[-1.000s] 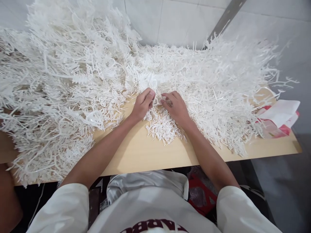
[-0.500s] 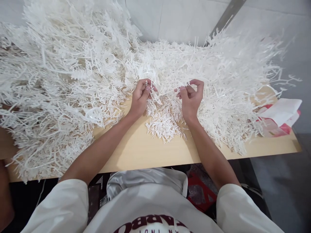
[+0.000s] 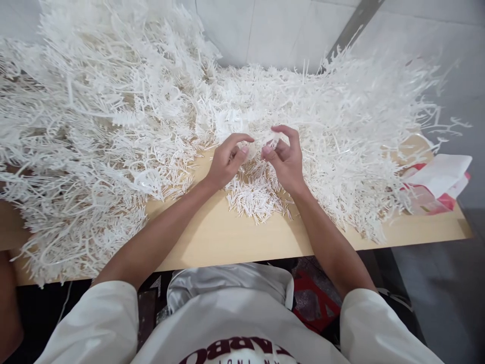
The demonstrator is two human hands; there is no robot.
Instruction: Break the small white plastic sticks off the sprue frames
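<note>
A huge tangle of white plastic sprues (image 3: 113,116) covers most of the pale wooden table (image 3: 227,242). A small heap of loose white sticks (image 3: 257,197) lies just below my hands. My left hand (image 3: 227,162) and my right hand (image 3: 284,159) meet over this heap, fingertips close together. Both pinch a thin white plastic piece (image 3: 257,144) between thumb and fingers. The piece is small and partly hidden by my fingers.
A white and red plastic bag (image 3: 435,182) lies at the table's right end. Tiled wall and a grey metal bar (image 3: 352,25) stand behind the pile. A silver bag (image 3: 227,285) hangs under the table's front edge, above my lap.
Half a second ago my hands were pulled apart with a strand stretched between them. They have come back together over the heap of loose sticks.
</note>
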